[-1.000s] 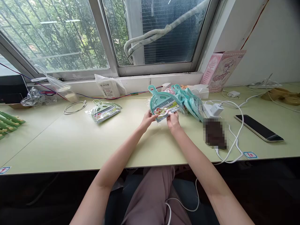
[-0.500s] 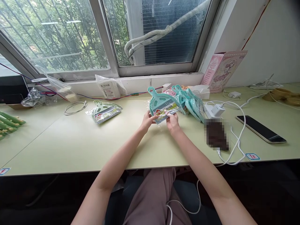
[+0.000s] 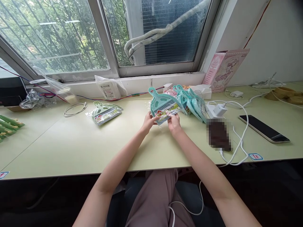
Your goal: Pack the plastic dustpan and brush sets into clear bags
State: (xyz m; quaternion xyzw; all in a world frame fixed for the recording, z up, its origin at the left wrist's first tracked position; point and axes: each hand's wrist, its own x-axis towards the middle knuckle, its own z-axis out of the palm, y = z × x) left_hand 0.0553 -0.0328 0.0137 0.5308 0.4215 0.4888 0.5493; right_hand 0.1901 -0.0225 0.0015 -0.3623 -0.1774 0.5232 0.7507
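A teal dustpan with a small brush, in clear plastic wrap [image 3: 163, 102], is held up over the table between both hands, its handle pointing away from me. My left hand [image 3: 149, 122] is closed on its lower left edge, thumb on the front. At the lower right edge, my right hand [image 3: 174, 122] grips the same packet. Several more wrapped teal dustpans [image 3: 194, 105] lie in a pile just behind and to the right. Farther left, a wrapped light green dustpan set [image 3: 106, 113] rests flat on the table.
The right side holds a white power strip with a charger [image 3: 219, 110], looping white cables, a blurred-out dark object [image 3: 219, 135] and a phone [image 3: 264, 128]. A pink box [image 3: 226, 71] stands by the wall. Green bundled items [image 3: 9, 126] lie far left, near a coiled cable [image 3: 75, 109].
The view shifts slightly. Both hands keep their hold on the wrapped dustpan, and nothing else has visibly moved.
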